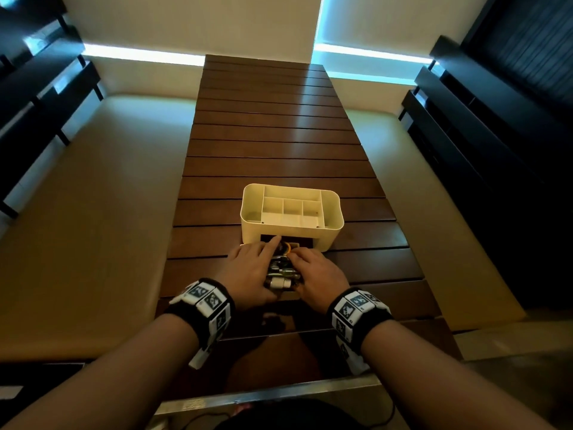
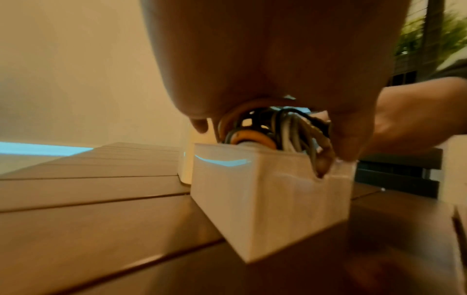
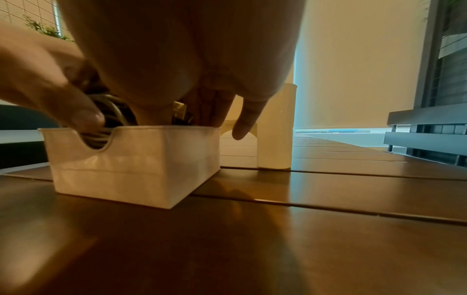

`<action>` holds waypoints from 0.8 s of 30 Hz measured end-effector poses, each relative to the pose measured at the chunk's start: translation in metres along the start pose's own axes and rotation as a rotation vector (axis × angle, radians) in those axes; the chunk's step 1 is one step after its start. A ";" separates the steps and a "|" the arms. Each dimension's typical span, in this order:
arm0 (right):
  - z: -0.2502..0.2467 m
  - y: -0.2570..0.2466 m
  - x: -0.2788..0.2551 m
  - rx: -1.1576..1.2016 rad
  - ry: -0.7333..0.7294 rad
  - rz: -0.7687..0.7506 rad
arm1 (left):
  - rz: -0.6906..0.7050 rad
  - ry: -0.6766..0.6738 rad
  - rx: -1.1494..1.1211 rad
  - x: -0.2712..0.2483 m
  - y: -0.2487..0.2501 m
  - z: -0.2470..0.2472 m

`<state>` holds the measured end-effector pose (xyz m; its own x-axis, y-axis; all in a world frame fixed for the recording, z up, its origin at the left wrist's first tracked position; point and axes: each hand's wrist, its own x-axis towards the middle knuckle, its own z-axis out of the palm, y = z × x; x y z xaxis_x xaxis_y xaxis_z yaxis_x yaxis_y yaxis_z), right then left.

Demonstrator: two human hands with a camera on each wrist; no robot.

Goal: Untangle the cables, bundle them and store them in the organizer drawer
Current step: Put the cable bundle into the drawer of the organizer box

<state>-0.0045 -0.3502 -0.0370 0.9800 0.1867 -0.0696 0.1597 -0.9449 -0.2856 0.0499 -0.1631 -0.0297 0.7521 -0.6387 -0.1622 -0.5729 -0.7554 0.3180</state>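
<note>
drawer (image 3: 131,165) interior | mostly hidden by both hands | cables (image 2: 285,127) partly seen

The head view looks steeply down and forward from above the near end of the slatted table (image 1: 279,144), taking in both forearms, the organizer (image 1: 291,209) a little farther off and the window wall at the far end. The left wrist view sits low, just above the tabletop, on the near left, right up against the pulled-out drawer (image 2: 272,199) and facing far and rightward under the left hand (image 2: 265,59) (its picture is blurred). The right wrist view sits equally low on the near right, facing the drawer's notched front from close by, and all three share the drawer, the cables (image 3: 106,111) in it and the organizer behind.
</note>
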 end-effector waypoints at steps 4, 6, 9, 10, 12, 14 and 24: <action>-0.001 0.000 0.000 0.010 -0.016 -0.003 | -0.007 0.048 0.132 -0.015 -0.004 0.008; -0.001 0.001 0.001 0.039 -0.025 0.005 | -0.028 0.047 0.176 -0.012 -0.004 0.008; -0.006 0.000 0.003 0.123 -0.084 0.050 | -0.043 0.045 0.252 -0.008 0.000 0.005; -0.011 -0.001 0.003 0.173 -0.114 0.068 | -0.052 0.039 0.263 -0.007 0.001 0.005; -0.018 -0.002 0.000 0.285 -0.147 0.080 | -0.070 0.035 0.267 -0.008 0.003 0.007; -0.020 -0.005 -0.007 0.344 -0.139 0.067 | -0.076 0.049 0.262 -0.009 0.003 0.008; -0.002 -0.018 -0.002 0.069 -0.107 -0.048 | -0.079 0.071 0.205 -0.007 0.003 0.012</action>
<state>-0.0094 -0.3340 -0.0302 0.9524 0.2623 -0.1552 0.1939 -0.9144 -0.3555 0.0387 -0.1628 -0.0393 0.8139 -0.5704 -0.1105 -0.5604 -0.8209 0.1095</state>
